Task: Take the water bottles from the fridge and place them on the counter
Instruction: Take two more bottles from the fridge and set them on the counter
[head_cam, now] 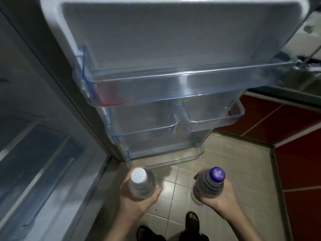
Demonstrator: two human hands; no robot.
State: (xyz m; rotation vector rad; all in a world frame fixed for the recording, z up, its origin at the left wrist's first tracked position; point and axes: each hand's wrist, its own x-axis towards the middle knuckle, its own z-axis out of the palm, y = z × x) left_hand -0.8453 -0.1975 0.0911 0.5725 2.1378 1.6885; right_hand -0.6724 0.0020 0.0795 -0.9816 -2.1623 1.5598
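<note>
Two bottles are held upright above the tiled floor point(225, 153), in front of the open fridge door point(173, 40): the white-capped bottle point(141, 184) is enclosed by the left hand point(137, 200), the purple-capped bottle point(209, 184) by the right hand point(217, 197), each grip wrapped round the body below the cap. Removal from the fridge appears done; carrying is judged the step in hand. The desk point(295, 79) is seen at the upper right, beyond the door, so a turn rightward would be called for next, with both bottles kept upright. Four door bins are counted, none seen to hold a bottle.
</note>
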